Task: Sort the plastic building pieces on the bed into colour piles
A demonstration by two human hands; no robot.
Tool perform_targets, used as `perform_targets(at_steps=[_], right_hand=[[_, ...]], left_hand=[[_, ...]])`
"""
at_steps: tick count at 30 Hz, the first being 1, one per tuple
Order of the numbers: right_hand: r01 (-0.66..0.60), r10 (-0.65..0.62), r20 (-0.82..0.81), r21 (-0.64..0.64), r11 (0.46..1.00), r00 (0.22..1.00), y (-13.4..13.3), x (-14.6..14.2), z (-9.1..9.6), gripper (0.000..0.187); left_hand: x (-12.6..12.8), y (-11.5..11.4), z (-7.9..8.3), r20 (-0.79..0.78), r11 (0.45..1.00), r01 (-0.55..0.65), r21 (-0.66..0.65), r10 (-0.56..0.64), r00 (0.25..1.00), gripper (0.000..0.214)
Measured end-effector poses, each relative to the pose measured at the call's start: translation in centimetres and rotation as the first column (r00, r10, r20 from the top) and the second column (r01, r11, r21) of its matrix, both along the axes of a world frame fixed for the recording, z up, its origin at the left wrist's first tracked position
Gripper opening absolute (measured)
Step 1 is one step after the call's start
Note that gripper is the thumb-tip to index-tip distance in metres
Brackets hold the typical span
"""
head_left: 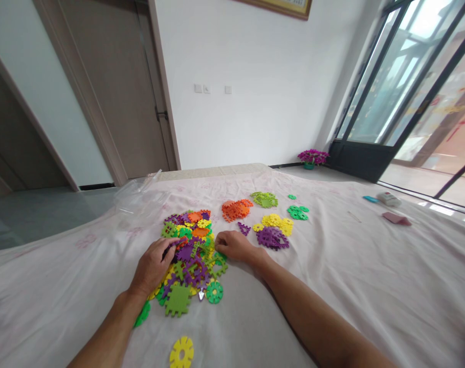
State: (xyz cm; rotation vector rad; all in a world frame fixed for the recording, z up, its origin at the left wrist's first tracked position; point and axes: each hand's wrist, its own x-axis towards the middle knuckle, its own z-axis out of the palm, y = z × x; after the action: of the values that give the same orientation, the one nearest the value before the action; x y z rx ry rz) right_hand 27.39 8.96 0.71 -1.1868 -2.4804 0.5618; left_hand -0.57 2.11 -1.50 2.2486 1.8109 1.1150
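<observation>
A mixed heap of flat plastic interlocking pieces (190, 245) in purple, green, yellow and orange lies on a white sheet. My left hand (154, 265) rests on the heap's left side with fingers curled over purple pieces. My right hand (235, 246) sits at the heap's right edge, fingers bent down onto the pieces; what it pinches is hidden. Sorted small piles lie beyond: orange (236, 209), light green (265, 199), dark green (297, 211), yellow (276, 222), purple (272, 237). A lone purple triangle (243, 228) lies between them.
A green square piece (177, 300), a green gear (214, 292) and a yellow gear (181, 352) lie near me. A clear plastic bag (140, 191) sits at the far left. Small items (388, 199) and a dark red card (396, 219) lie at right. Door and glass doors beyond.
</observation>
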Motion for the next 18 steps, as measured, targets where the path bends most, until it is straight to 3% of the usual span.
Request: perform_targets(at_steps=[8, 14, 18], right_hand=[[-0.002, 0.002, -0.012, 0.011, 1.000, 1.000, -0.1, 0.0, 0.1, 0.013], [0.001, 0.000, -0.032, 0.010, 1.000, 0.999, 0.0, 0.0, -0.2, 0.013], [0.033, -0.030, -0.090, 0.030, 0.999, 0.995, 0.1, 0.0, -0.4, 0.013]], left_hand=[[1.8, -0.7, 0.8, 0.161, 0.998, -0.028, -0.062, 0.037, 0.986, 0.035], [3.6, -1.4, 1.4, 0.384, 0.985, 0.088, -0.146, -0.025, 0.923, 0.039], [2.7, -0.7, 1.3, 0.340, 0.998, -0.044, -0.039, 0.054, 0.939, 0.040]])
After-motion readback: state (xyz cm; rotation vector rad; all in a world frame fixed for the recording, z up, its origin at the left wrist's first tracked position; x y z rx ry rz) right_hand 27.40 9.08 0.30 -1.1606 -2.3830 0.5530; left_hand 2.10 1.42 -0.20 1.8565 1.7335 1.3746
